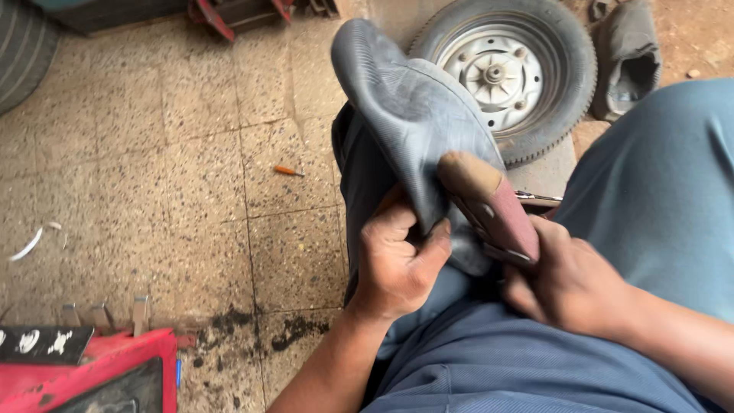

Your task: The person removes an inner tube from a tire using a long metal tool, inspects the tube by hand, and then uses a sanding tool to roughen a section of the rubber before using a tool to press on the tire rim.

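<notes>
Rubber of a black inner tube (413, 107) is gripped in the left hand (395, 264), whose fingers are curled tight around a fold of it, with the thumb pressed across the front. From that grip the tube is bent upward and away, its rounded end arching above both hands, while the rest of it is draped over the person's blue-grey trouser leg (657, 199). Just to the right of the left hand, a reddish-brown abrasive block (489, 203) is laid against the tube's surface and is clasped from below by the right hand (569, 283), its fingers closed about the lower end of the block; a metal part is seen beneath the block, though what it is cannot be told. Beyond the hands, a small wheel with a grey steel rim (505, 73) is lain flat on the speckled tile floor (168, 168), and a second dark piece of rubber (627, 57) is seen to its right. Well to the left of the hands, a small orange-handled tool (289, 171) is lain on the tiles, and a red machine (92, 371) is placed at the near left.
</notes>
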